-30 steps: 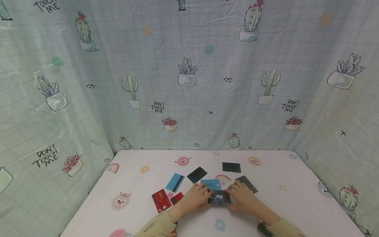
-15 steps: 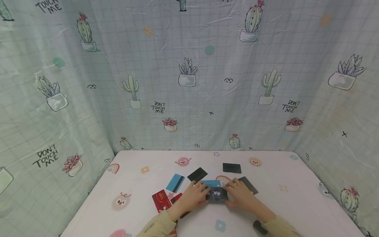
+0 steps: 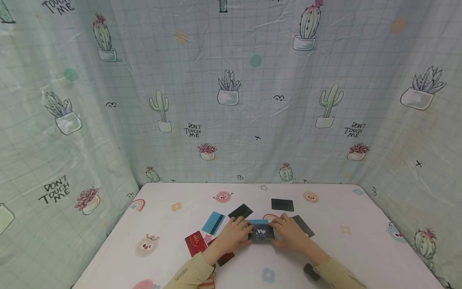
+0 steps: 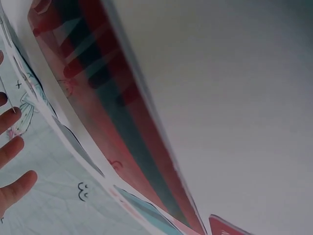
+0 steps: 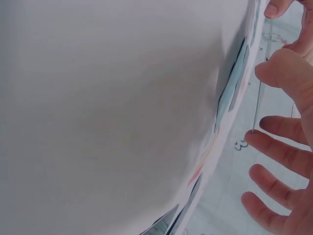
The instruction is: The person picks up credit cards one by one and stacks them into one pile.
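A black card (image 3: 261, 233) marked "Vip" is held between my two hands, raised off the table. My left hand (image 3: 234, 233) pinches its left side, and my right hand (image 3: 287, 233) pinches its right side between thumb and fingers. Seen edge-on in the right wrist view, the card (image 5: 258, 105) is a thin line running between the fingertips of my right hand (image 5: 288, 147). Behind it a blue card (image 3: 258, 221) is mostly covered. Only some fingertips of my left hand (image 4: 13, 152) show in the left wrist view.
Left on the table (image 3: 361, 257) lie a blue striped card (image 3: 213, 223), a red VIP card (image 3: 195, 243) and a dark red striped card (image 3: 225, 259), partly under my left arm. Black cards (image 3: 240, 211) (image 3: 282, 204) and a grey card (image 3: 303, 225) lie farther back. A patterned curtain (image 3: 231, 160) surrounds the table.
Both hands have shifted slightly left and away from me together with the black card, which now covers more of the blue card. The other cards stay where they were.
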A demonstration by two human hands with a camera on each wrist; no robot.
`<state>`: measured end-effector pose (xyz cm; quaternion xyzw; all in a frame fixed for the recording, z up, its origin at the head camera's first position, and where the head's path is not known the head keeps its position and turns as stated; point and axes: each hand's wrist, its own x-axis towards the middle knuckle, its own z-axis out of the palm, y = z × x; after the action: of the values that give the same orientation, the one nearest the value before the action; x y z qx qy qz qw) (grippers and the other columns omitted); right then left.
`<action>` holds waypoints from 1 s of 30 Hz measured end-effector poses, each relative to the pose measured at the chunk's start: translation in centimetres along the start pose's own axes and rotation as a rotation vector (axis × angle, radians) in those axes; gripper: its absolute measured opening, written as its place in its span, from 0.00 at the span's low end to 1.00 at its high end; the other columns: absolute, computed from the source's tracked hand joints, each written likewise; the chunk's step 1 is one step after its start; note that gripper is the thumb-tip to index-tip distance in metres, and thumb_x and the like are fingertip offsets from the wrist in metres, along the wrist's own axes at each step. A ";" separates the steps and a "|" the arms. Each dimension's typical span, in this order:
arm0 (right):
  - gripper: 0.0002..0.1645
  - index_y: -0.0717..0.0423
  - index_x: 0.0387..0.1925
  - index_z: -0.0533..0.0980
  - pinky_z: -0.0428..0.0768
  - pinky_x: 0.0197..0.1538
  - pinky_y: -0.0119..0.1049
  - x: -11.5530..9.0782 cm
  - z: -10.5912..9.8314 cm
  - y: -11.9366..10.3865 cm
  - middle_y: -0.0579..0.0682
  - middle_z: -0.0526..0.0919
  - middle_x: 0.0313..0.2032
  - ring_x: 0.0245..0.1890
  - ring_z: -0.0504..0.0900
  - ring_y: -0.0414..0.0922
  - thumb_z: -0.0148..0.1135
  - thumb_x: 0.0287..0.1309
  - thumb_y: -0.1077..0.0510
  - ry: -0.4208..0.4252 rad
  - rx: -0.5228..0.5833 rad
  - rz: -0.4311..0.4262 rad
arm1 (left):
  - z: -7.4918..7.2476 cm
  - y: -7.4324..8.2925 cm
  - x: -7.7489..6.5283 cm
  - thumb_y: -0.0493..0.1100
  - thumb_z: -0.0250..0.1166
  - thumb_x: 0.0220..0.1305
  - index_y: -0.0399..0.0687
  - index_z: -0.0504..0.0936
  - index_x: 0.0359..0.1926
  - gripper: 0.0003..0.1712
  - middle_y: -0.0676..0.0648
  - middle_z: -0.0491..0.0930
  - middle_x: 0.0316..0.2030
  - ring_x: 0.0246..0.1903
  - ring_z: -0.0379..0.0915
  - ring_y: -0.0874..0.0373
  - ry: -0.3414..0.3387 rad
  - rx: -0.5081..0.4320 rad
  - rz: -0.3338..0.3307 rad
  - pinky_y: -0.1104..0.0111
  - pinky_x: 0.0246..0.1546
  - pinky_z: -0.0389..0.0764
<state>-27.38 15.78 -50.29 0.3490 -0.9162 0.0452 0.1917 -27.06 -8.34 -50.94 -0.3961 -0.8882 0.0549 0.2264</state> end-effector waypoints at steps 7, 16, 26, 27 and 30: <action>0.31 0.55 0.43 0.76 0.67 0.33 0.35 0.5 0.1 0.1 0.47 0.78 0.41 0.34 0.65 0.42 0.68 0.34 0.44 0.046 0.008 -0.023 | 0.5 -0.5 0.2 0.61 0.60 0.52 0.56 0.74 0.51 0.27 0.53 0.75 0.47 0.47 0.65 0.58 -0.019 0.024 -0.012 0.63 0.48 0.69; 0.31 0.53 0.44 0.76 0.68 0.34 0.36 1.0 0.5 0.2 0.46 0.78 0.41 0.34 0.65 0.41 0.68 0.36 0.43 -0.002 0.008 0.014 | 0.9 -1.0 0.4 0.60 0.61 0.52 0.54 0.75 0.51 0.26 0.52 0.76 0.46 0.47 0.65 0.57 -0.002 0.007 -0.013 0.63 0.45 0.69; 0.31 0.54 0.44 0.76 0.69 0.35 0.38 1.7 1.2 0.6 0.45 0.78 0.40 0.35 0.66 0.42 0.68 0.36 0.44 0.002 0.011 0.000 | 1.1 -1.5 0.9 0.59 0.62 0.51 0.55 0.76 0.49 0.25 0.53 0.77 0.45 0.46 0.65 0.58 -0.044 -0.014 -0.044 0.64 0.44 0.69; 0.31 0.54 0.44 0.76 0.69 0.35 0.37 1.7 1.3 0.6 0.45 0.78 0.39 0.35 0.66 0.42 0.68 0.36 0.44 0.001 0.010 -0.001 | 1.1 -1.6 0.9 0.59 0.63 0.51 0.55 0.76 0.49 0.25 0.53 0.77 0.45 0.45 0.65 0.58 -0.044 -0.016 -0.044 0.64 0.44 0.69; 0.31 0.53 0.44 0.76 0.68 0.34 0.36 1.9 1.4 0.8 0.44 0.78 0.39 0.35 0.65 0.41 0.68 0.36 0.44 -0.009 0.013 -0.002 | 1.2 -1.7 1.0 0.59 0.63 0.50 0.55 0.76 0.48 0.25 0.53 0.77 0.44 0.45 0.65 0.58 -0.039 -0.020 -0.042 0.65 0.44 0.69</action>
<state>-29.63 14.90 -50.87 0.3512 -0.9164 0.0497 0.1854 -29.31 -8.67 -51.16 -0.3786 -0.9009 0.0489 0.2063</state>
